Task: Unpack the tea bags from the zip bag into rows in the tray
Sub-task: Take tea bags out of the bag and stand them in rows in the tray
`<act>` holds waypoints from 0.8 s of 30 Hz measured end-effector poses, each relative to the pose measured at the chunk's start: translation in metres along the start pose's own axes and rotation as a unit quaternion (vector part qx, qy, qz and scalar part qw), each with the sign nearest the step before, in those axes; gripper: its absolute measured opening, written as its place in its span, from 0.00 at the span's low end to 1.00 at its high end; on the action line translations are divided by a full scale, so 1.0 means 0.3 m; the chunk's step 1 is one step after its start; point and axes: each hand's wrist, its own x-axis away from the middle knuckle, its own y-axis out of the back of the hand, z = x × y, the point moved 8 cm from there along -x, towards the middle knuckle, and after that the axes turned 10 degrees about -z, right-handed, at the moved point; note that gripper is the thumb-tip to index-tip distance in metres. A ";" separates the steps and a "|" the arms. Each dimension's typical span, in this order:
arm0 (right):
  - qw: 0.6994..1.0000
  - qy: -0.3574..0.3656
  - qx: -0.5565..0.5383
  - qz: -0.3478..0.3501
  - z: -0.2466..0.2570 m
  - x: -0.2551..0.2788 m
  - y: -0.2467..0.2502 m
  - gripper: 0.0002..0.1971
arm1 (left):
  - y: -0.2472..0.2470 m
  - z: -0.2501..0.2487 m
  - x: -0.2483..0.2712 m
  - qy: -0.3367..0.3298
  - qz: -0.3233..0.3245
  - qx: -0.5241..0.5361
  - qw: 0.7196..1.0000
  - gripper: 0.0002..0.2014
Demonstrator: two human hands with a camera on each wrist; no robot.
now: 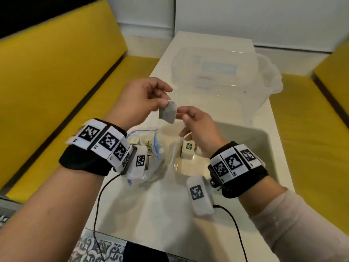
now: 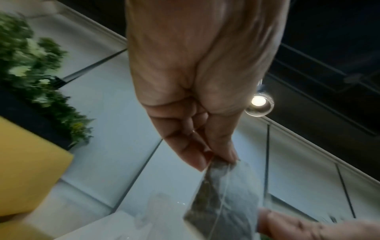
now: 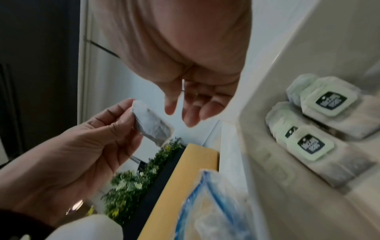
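Pinched at its top corner by the left hand (image 1: pixel 140 103), the tea bag (image 1: pixel 167 112) hangs in the air above the zip bag (image 1: pixel 149 148); its long axis slants down toward the right hand (image 1: pixel 196 127). That hand's fingers (image 3: pixel 191 116) are loosely spread just beside the bag's lower edge, holding nothing; being nearer the tray (image 1: pixel 264 148), where two tea bags (image 3: pixel 320 129) lie at its near left corner, it looks the likelier to place this one.

A long white bench (image 1: pixel 166 214) runs away from the viewer toward a pale wall (image 1: pixel 264 19), where a low skirting strip meets its foot. Yellow cushioned seats flank it: one on the left (image 1: pixel 56 76) with a tall padded back, another on the right (image 1: pixel 309 114). Patterned grey-and-white floor tiles (image 1: pixel 98 250) show at the near edge. In the left wrist view, a planter of green foliage with small pale flowers (image 2: pixel 39 78) sits above the yellow backrest, pale wall panels are split by thin dark seams, and a round recessed lamp (image 2: pixel 258 101) glows in a dark ceiling.
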 end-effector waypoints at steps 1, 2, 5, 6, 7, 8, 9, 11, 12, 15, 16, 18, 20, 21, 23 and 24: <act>1.000 0.012 -0.022 -0.017 0.017 -0.004 0.034 0.13 | -0.027 -0.021 -0.018 -0.019 0.026 -0.020 0.999 0.15; 0.999 0.016 -0.044 -0.021 0.026 -0.009 0.058 0.13 | -0.054 -0.037 -0.030 -0.036 0.051 -0.035 0.997 0.16; 0.996 0.001 -0.088 0.027 0.031 -0.010 0.092 0.12 | -0.132 -0.068 -0.042 -0.061 0.115 -0.021 0.991 0.18; 0.994 -0.005 -0.099 0.057 0.031 -0.006 0.091 0.11 | -0.154 -0.075 -0.040 -0.063 0.128 -0.002 0.990 0.18; 0.990 -0.007 -0.109 0.090 0.031 0.001 0.086 0.10 | -0.175 -0.084 -0.036 -0.063 0.139 0.021 0.988 0.17; 0.985 -0.009 -0.123 0.121 0.031 0.008 0.082 0.10 | -0.195 -0.090 -0.031 -0.061 0.147 0.046 0.986 0.15; 0.980 -0.013 -0.141 0.140 0.027 0.012 0.082 0.14 | -0.211 -0.094 -0.026 -0.058 0.151 0.066 0.985 0.13; 0.972 -0.025 -0.189 0.135 0.023 0.007 0.101 0.20 | -0.235 -0.095 -0.020 -0.046 0.156 0.100 0.982 0.11; 0.971 -0.025 -0.206 0.118 0.022 0.000 0.118 0.19 | -0.243 -0.090 -0.021 -0.041 0.152 0.116 0.981 0.11; 0.978 -0.011 -0.203 0.039 0.019 -0.023 0.182 0.06 | -0.240 -0.052 -0.031 -0.005 0.089 0.134 0.987 0.07; 0.981 -0.006 -0.193 0.009 0.023 -0.027 0.204 0.04 | -0.238 -0.034 -0.028 0.024 0.067 0.140 0.988 0.04; 0.985 0.009 -0.166 -0.039 0.033 -0.034 0.237 0.05 | -0.253 -0.002 -0.012 0.073 0.057 0.137 0.986 0.08; 0.988 0.018 -0.136 -0.064 0.041 -0.038 0.249 0.06 | -0.273 0.002 0.003 0.071 0.065 0.101 0.990 0.05; 0.989 0.016 -0.126 -0.072 0.041 -0.041 0.250 0.08 | -0.275 -0.003 0.006 0.059 0.063 0.080 0.993 0.03; 0.992 0.014 -0.096 -0.082 0.041 -0.043 0.252 0.09 | -0.275 0.000 -0.001 0.049 0.053 0.054 0.996 0.01; 0.993 0.021 -0.071 -0.088 0.044 -0.043 0.255 0.08 | -0.276 0.003 -0.005 0.046 0.054 0.043 0.997 0.02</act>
